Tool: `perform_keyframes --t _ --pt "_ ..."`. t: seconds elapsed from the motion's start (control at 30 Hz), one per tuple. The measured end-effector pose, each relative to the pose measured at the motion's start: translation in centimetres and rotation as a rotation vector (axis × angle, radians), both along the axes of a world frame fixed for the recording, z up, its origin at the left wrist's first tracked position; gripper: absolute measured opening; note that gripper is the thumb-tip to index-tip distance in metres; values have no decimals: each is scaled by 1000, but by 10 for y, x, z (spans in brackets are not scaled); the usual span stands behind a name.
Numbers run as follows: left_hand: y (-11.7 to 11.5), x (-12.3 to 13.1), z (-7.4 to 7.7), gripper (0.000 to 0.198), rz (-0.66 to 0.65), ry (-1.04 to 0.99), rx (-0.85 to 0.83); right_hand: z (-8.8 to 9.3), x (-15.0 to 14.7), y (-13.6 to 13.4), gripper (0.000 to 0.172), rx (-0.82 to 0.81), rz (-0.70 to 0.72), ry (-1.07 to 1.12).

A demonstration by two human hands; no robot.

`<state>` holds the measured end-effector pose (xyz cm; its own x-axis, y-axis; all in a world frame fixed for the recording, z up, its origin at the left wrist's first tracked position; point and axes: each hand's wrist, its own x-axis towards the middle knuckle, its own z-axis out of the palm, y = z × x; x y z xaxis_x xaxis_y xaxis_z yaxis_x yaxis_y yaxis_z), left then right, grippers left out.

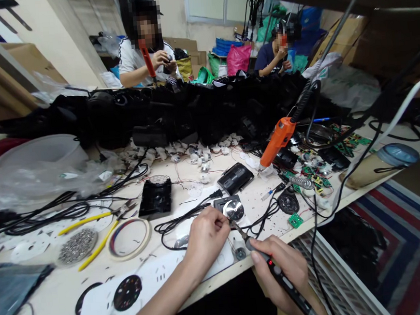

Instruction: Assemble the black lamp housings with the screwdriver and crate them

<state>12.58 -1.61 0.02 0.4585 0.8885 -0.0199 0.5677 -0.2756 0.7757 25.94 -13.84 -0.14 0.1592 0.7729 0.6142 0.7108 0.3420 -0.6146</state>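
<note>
My right hand (282,266) is closed around a dark soldering iron (272,264) with a small red light on its handle. The iron's tip points up and left toward a dark casing with a shiny round disc (235,210). My left hand (206,233) is closed in a pinch at the near edge of that casing; what lies between the fingertips is too small to make out. Below the tip, a small round metal part (240,253) with thin leads sits near the table edge. A black rectangular casing (235,178) lies just behind.
An orange electric screwdriver (277,141) hangs over the table. Yellow-handled pliers (99,224), a tape roll (129,238), a dish of screws (78,245) and black cables (179,225) lie leftward. Circuit boards (295,220) lie rightward. Black parts (192,110) are heaped behind; two people sit beyond.
</note>
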Motion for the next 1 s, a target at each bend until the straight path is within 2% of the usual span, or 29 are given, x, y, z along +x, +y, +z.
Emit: perform_keyframes --t 1.0 --pt "1 1 1 15 10 -12 -37 -3 2 -4 26 19 39 -40"
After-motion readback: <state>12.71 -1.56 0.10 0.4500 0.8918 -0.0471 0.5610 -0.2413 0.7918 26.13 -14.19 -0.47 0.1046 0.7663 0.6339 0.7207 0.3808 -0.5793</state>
